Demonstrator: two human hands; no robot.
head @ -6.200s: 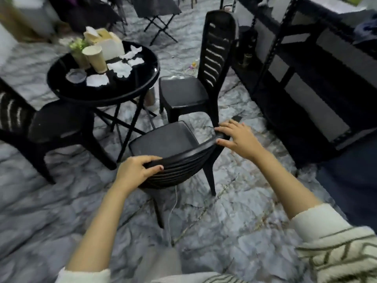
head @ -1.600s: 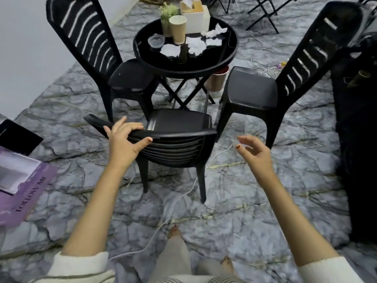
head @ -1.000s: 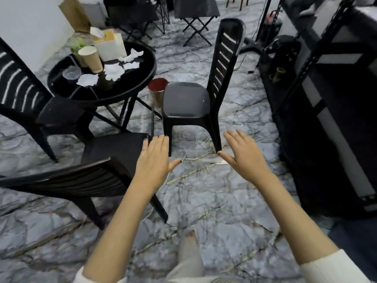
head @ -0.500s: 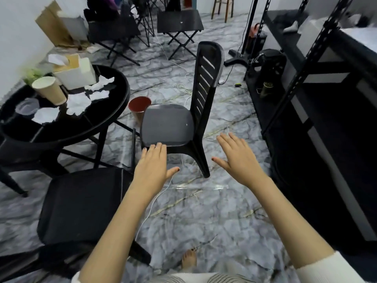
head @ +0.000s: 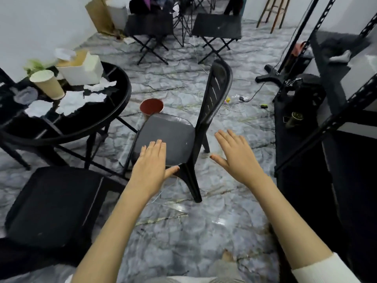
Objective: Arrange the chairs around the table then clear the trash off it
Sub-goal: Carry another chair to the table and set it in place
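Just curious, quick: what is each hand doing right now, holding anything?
Left hand: open, fingers spread, holding nothing, reaching over the chair.
Right hand: open, holding nothing, beside the chair's back.

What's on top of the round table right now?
On the table: paper cup, tissue box, crumpled tissues, a clear lid, a small plant. Its left part is out of frame.

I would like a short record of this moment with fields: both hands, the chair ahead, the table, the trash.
left hand: open, empty, over the seat's near edge
right hand: open, empty, right of the chair
chair ahead: upright, untouched, beside the table
table: round, black
trash: crumpled papers and a paper cup on the table
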